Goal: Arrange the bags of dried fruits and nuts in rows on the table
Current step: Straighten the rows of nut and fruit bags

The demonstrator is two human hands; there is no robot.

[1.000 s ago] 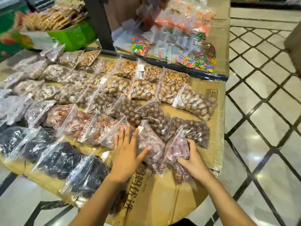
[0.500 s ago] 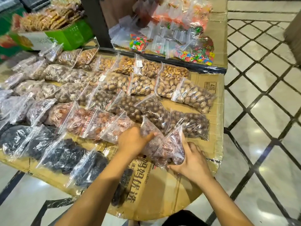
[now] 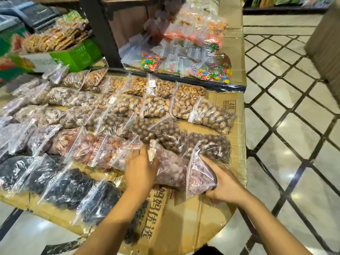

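Clear zip bags of nuts and dried fruit lie in slanted rows on a cardboard-covered table [image 3: 184, 223]. My right hand [image 3: 223, 183] grips a bag of pinkish-purple pieces [image 3: 198, 173] at the right end of the reddish row. My left hand [image 3: 140, 170] lies palm down on the neighbouring pinkish bag [image 3: 171, 172], fingers by its white label. Behind them sits a row of brown round nuts [image 3: 171, 133], then pale pecans [image 3: 211, 115]. Dark dried fruit bags [image 3: 64, 184] fill the front left row.
A raised cardboard shelf [image 3: 233, 52] at the back holds bags of colourful candy [image 3: 211, 72]. A green box of biscuits [image 3: 73, 56] stands back left beside a dark post [image 3: 99, 32]. Tiled floor lies to the right of the table edge.
My right hand has shifted its grip and stood the pinkish bag more upright against the row. My left hand moved from pinching to lying flat over the neighbouring bag.
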